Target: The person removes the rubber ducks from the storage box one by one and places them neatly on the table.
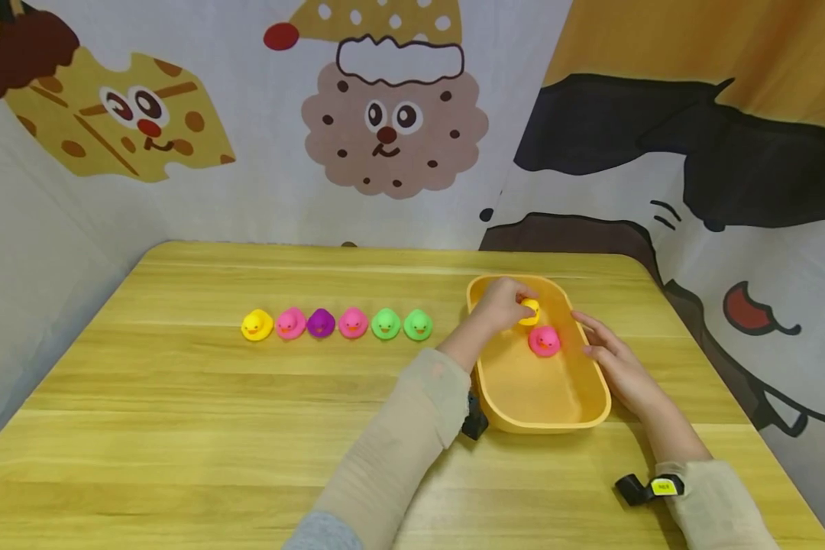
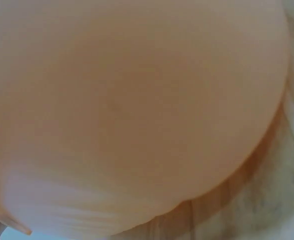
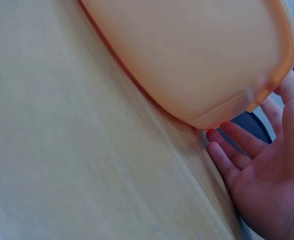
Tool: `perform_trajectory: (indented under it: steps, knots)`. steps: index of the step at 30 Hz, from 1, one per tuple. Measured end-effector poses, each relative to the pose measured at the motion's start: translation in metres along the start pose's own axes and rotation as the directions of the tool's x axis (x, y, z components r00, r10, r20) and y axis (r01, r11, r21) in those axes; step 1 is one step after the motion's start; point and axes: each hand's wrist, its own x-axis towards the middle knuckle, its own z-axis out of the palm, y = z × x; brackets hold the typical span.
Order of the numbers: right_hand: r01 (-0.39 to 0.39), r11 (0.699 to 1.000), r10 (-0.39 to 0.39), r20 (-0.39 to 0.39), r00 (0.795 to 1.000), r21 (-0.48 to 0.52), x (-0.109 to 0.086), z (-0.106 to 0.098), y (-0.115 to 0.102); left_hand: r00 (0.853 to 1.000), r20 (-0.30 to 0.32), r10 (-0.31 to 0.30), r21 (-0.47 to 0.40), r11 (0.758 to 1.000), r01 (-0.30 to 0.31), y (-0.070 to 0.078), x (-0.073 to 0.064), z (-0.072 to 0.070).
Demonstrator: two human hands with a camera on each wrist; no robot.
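Inside the orange plastic tub, my left hand pinches a yellow rubber duck, partly hidden by the fingertips. Just in front of it, a pink rubber duck rests on the tub floor. My right hand touches the tub's right side, its fingers loosely extended; the right wrist view shows those fingers against the outer wall. In the left wrist view, the tub's outer wall fills most of the picture and the left hand's grip is hidden.
Left of the tub, several rubber ducks stand in a row on the wooden table: a yellow one, two pink, one purple and two green, ending at a green duck. A cartoon-print curtain hangs behind the table.
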Motion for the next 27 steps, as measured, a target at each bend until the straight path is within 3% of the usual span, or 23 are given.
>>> perform_trajectory:
  steps: [6, 11, 20, 27]
  knots:
    - [0.002, 1.000, -0.002, -0.004, 1.000, -0.007, 0.000, -0.001, 0.001, 1.000, -0.008, 0.013, -0.028, 1.000, -0.013, 0.001, -0.001, -0.003]
    - [0.002, 1.000, -0.002, -0.004, 1.000, 0.001, 0.000, -0.001, 0.001, 0.995, -0.004, 0.099, 0.009, 0.995, -0.099, 0.003, -0.005, -0.010]
    - [-0.004, 1.000, 0.004, 0.002, 1.000, 0.003, -0.001, -0.001, 0.001, 0.966, -0.040, 0.254, 0.040, 0.967, -0.253, 0.008, -0.017, -0.025]
    - [0.010, 1.000, -0.010, 0.002, 1.000, 0.017, 0.000, -0.002, 0.002, 0.944, -0.044, 0.328, -0.018, 0.944, -0.329, 0.012, -0.030, -0.041]
